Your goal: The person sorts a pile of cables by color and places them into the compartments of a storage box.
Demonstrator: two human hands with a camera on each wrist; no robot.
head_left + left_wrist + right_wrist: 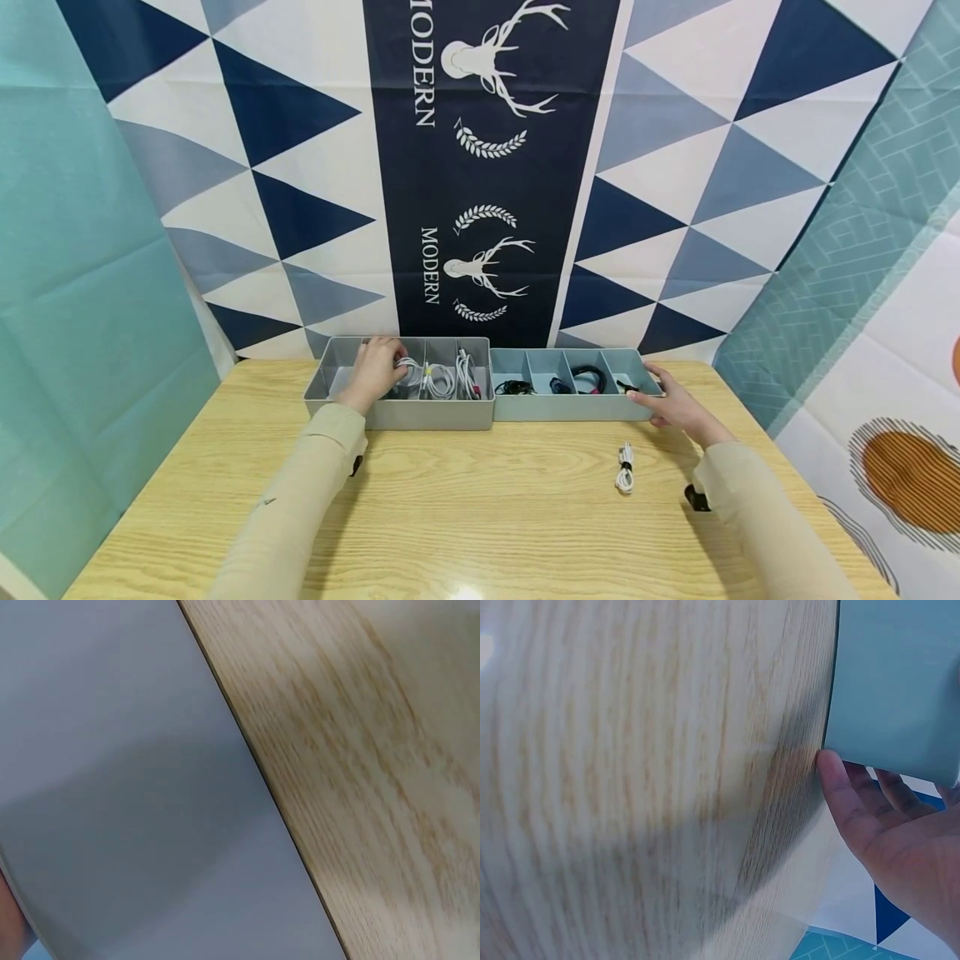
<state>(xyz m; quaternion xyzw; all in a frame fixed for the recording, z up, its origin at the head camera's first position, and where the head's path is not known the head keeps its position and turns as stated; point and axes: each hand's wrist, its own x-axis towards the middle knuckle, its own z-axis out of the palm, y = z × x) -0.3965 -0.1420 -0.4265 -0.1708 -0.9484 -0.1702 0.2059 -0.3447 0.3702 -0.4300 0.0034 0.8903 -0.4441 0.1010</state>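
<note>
Trays: two, side by side and touching at the back of the counter (465, 508), a grey tray (397, 412) on the left and a blue tray (570, 407) on the right.
Grey tray: split into compartments; the middle ones hold coiled white cables (438, 379), about three bundles, and the far-left one looks bare.
Blue tray: four compartments; a black cable (514, 387) in the first, a small dark item (558, 385) in the second, a black coil (588, 379) with a pink tie in the third, and a small dark piece in the fourth that I cannot make out.
Loose cable (624, 468): one white bundle on the counter, in front of the blue tray and apart from it.
Left hand (377, 371): reaching into the grey tray, fingers curled over a white cable bundle.
Right hand (671, 402): fingers fairly straight, resting against the blue tray's right end; the right wrist view shows fingertips (832, 769) touching its wall.
Hands: well apart, one at each tray.
</note>
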